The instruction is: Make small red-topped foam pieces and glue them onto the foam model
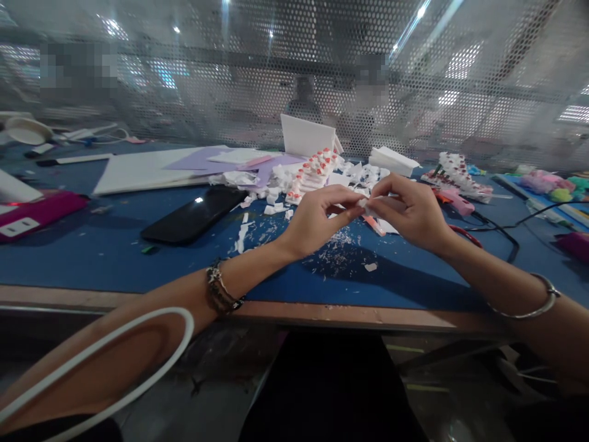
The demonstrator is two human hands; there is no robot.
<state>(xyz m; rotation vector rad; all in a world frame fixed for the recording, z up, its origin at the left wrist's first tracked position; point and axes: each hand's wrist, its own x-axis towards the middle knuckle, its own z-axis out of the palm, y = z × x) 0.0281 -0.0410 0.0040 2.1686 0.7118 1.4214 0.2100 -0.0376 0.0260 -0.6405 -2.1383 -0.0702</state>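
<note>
The person's left hand (317, 215) and right hand (411, 209) meet over the tabletop (115, 264), the grip of each pinched, thumb against fingers, on a small white piece (365, 202) held between them. The fingers cover most of it, so its exact shape cannot be told. Being so small, it could tear or crumble if the pinch is too hard, or slip out if one side lets go; once dropped, it could be lost among the pale crumbs (338, 253) just below. A sideways knock from the left hand could also upset the stepped white model (313, 175) just beyond it, whose frilly tiers carry red tips.

Around that model lie curled, matte white scraps (275, 209), light enough, probably, to scatter at a brush of the wrist. To the left, a smooth, glossy black phone (196, 215) rests near flat purple sheets (196, 161). To the right sits a second bumpy white model (455, 169), dotted dark red, with a rounded pink tool (460, 202) beside it. At the far side stands a grey perforated screen (257, 80).
</note>
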